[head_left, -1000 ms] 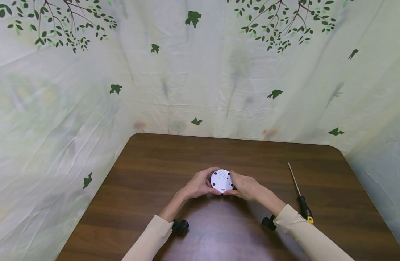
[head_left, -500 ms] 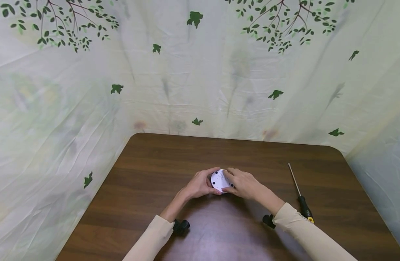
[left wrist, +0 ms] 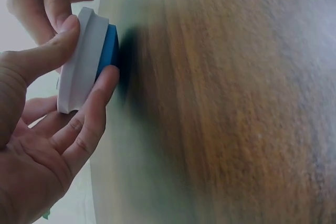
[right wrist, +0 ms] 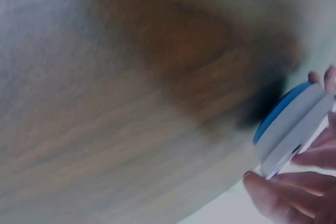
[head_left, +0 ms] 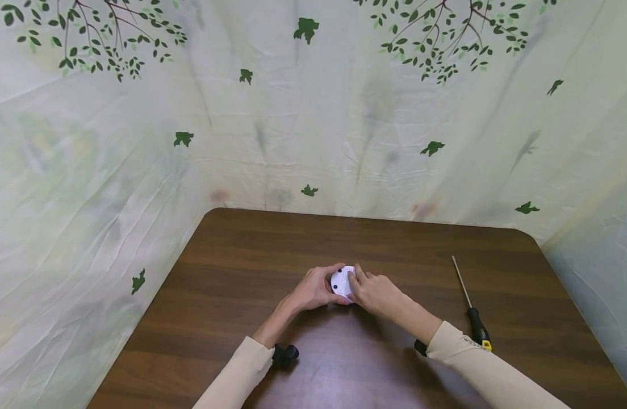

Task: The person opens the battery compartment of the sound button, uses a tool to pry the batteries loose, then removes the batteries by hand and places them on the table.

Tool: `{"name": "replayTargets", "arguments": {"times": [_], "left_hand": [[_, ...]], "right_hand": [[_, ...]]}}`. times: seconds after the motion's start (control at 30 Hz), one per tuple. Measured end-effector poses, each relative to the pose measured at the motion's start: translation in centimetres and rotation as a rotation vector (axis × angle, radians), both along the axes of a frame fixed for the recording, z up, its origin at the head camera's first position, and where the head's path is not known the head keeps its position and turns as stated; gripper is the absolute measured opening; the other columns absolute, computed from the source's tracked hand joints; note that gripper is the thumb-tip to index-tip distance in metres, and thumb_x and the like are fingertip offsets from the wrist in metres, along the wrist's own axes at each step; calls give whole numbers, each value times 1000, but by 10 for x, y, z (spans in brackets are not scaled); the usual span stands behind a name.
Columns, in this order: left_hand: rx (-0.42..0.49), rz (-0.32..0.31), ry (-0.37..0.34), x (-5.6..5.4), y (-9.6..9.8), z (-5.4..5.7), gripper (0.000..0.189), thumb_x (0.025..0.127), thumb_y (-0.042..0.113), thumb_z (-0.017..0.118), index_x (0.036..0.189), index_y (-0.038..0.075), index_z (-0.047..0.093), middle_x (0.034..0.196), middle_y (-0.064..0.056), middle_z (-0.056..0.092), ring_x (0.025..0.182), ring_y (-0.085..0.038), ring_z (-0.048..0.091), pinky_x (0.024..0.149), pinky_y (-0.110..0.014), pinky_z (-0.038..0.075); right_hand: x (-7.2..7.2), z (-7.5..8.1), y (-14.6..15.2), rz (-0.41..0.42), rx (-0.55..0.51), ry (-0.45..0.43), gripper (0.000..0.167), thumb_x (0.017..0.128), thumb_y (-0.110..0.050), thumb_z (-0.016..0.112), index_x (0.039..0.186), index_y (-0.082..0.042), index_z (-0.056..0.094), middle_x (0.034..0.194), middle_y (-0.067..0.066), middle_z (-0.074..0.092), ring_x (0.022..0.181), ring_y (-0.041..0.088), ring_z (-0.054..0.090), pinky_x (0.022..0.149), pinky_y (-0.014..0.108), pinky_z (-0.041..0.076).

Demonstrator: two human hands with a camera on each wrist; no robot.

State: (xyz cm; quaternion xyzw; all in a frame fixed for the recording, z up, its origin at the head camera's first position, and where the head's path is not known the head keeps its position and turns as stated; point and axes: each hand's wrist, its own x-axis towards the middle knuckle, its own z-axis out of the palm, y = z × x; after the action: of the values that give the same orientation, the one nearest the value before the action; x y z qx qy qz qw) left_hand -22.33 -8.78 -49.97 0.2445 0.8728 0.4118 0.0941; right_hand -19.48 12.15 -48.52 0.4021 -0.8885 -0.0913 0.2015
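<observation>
Right fingers (head_left: 361, 274) leftward, disc (left wrist: 83, 69) seemingly blue-down

Right of the grip lies a screwdriver (head_left: 476, 324) (yellow-ended); under the grip, a table (head_left: 293, 238); beyond, leaf-printed cloth (head_left: 334, 113).

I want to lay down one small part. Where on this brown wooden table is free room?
The brown wooden table is bare left of the left cream sleeve, along the far edge by the pale leaf-printed cloth, between the two black wrist cameras, and right of the black-and-yellow screwdriver. Crowded: the centre, where left grip and right grip flank the round white-and-blue device.
</observation>
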Motion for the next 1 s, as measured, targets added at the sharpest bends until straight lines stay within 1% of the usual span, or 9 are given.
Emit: {"name": "replayTargets", "arguments": {"times": [0.13, 0.2, 0.27, 0.4, 0.57, 0.7, 0.87, 0.93, 1.0], "left_hand": [[-19, 6, 33, 0, 2, -1, 84, 75, 19, 94, 146, -2, 55, 108, -16, 77, 65, -3, 60, 67, -20, 52], [-24, 7, 38, 0, 3, -2, 84, 75, 18, 94, 146, -2, 55, 114, -17, 76, 67, -3, 59, 70, -20, 51], [-24, 9, 30, 0, 4, -3, 83, 75, 18, 94, 146, -3, 55, 113, -17, 76, 67, -3, 59, 69, -19, 51], [-5, 9, 3, 1, 5, -3, 83, 76, 15, 93, 147, -3, 54, 98, -15, 76, 63, -2, 58, 62, -18, 50], [16, 11, -24, 2, 5, -3, 83, 76, 16, 93, 147, -4, 54, 80, -8, 73, 60, -2, 58, 58, -17, 49], [16, 24, -16, 2, 3, -3, 83, 76, 19, 94, 146, -4, 55, 77, -8, 73, 59, -2, 58, 58, -17, 49], [12, 48, -6, 2, 1, -2, 83, 75, 21, 94, 143, -6, 57, 78, -9, 75, 59, -2, 57, 61, -18, 48], [16, 64, -20, 1, 1, -1, 82, 74, 19, 95, 143, -5, 57, 76, -9, 75, 58, -2, 57, 61, -18, 47], [23, 71, -36, 1, 1, 0, 82, 74, 18, 94, 144, -5, 57, 74, -9, 75, 57, -2, 58, 60, -18, 47]], "right_hand": [[6, -4, -4, -25, 92, 117, 47, 97, -35, 70, 123, 3, 69, 120, 22, 70, 80, 23, 73, 54, 29, 56], [7, -5, -5, -40, 140, 137, 46, 99, -35, 67, 125, 2, 68, 122, 21, 70, 82, 23, 73, 54, 28, 56], [8, -5, -6, -52, 174, 132, 45, 101, -35, 64, 127, 2, 67, 125, 21, 70, 86, 23, 74, 56, 28, 56], [8, -6, -4, -65, 203, 110, 46, 103, -37, 60, 130, 1, 66, 128, 20, 69, 89, 23, 74, 58, 29, 56], [8, -4, -1, -52, 212, 116, 43, 98, -31, 65, 130, -2, 67, 130, 17, 70, 84, 20, 73, 54, 27, 52], [7, -4, 1, -25, 170, 136, 40, 91, -25, 70, 126, -6, 68, 129, 11, 72, 74, 18, 70, 48, 27, 48], [7, -11, 3, 47, 30, 202, 36, 87, -28, 75, 117, -7, 70, 121, 6, 75, 47, 12, 51, 41, 26, 38], [7, -13, 4, 65, -7, 227, 36, 86, -28, 75, 115, -7, 70, 120, 5, 76, 42, 10, 43, 39, 25, 35], [8, -14, 3, 63, -19, 239, 35, 87, -27, 75, 116, -7, 71, 120, 5, 76, 41, 10, 41, 39, 25, 35]]}}
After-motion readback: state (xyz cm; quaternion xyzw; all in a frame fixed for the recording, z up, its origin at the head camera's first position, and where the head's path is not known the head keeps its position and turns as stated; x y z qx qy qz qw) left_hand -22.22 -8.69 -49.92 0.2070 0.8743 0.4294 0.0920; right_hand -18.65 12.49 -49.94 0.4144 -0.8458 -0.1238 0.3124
